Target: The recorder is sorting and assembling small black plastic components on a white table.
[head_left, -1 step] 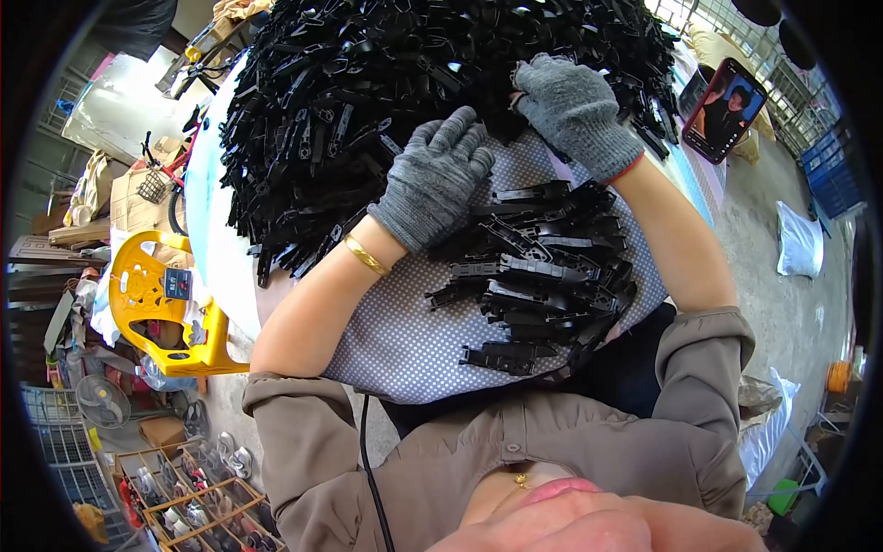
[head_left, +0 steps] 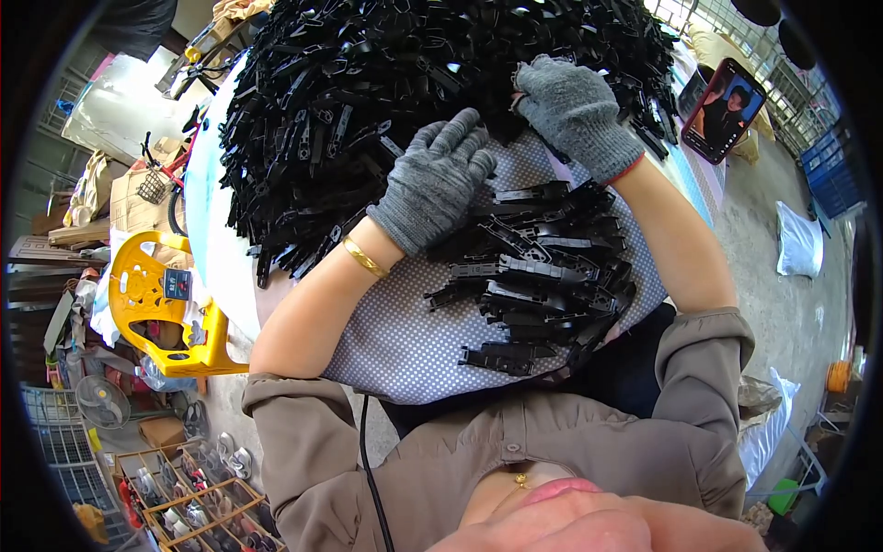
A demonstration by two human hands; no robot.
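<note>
My left hand [head_left: 438, 179], in a grey knit glove, rests palm down at the near edge of a big heap of black plastic parts [head_left: 368, 83]. Its fingers are stretched out, and what lies beneath the palm is hidden. My right hand [head_left: 572, 106], in a matching glove with a red cuff edge, is closed at the heap's edge, knuckles up. Whatever its curled fingers hold is out of sight. Nearer to me, between my forearms, a smaller group of slim black plastic parts [head_left: 543, 276] lies in rough rows on the dotted cloth [head_left: 395, 354].
A phone [head_left: 724, 110] showing a video stands at the table's right. To the left are a yellow plastic chair [head_left: 152, 285], a fan [head_left: 101, 402] and a shoe rack [head_left: 198, 497]. A blue crate [head_left: 832, 175] and a white sack [head_left: 798, 241] are on the right. A black cable [head_left: 372, 469] hangs before me.
</note>
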